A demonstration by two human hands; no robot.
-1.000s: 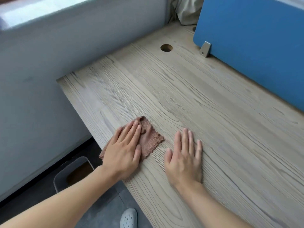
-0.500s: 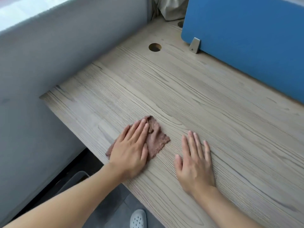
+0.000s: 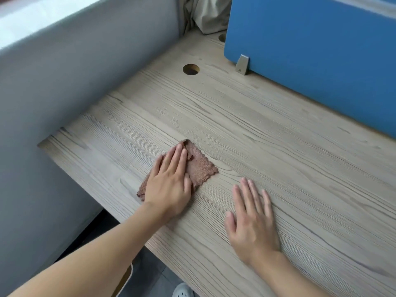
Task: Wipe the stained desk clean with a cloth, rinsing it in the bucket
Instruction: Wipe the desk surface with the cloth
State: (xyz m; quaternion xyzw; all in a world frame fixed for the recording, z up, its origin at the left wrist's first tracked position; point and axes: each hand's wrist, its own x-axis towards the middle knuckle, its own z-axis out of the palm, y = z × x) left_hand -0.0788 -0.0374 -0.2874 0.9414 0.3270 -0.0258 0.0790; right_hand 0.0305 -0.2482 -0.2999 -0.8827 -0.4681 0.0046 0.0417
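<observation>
A small brown cloth [image 3: 201,168] lies flat on the light wood-grain desk [image 3: 278,159], near its front left part. My left hand [image 3: 169,183] presses down on the cloth with straight fingers, covering its left half. My right hand [image 3: 250,217] lies flat on the bare desk just to the right of the cloth, fingers spread, holding nothing. Only a sliver of the bucket's pale rim [image 3: 128,275] shows on the floor below the desk edge, behind my left forearm.
A blue partition panel [image 3: 321,56] on a metal bracket [image 3: 242,64] bounds the desk's far right side. A round cable hole [image 3: 191,69] sits at the back. A grey wall [image 3: 75,78] runs along the left. Beige fabric [image 3: 205,13] is bunched in the far corner. A white shoe [image 3: 183,290] is below.
My left hand has slid the cloth a little farther from the front edge of the desk. The view has shifted, so most of the bucket is now hidden. My right hand stays flat.
</observation>
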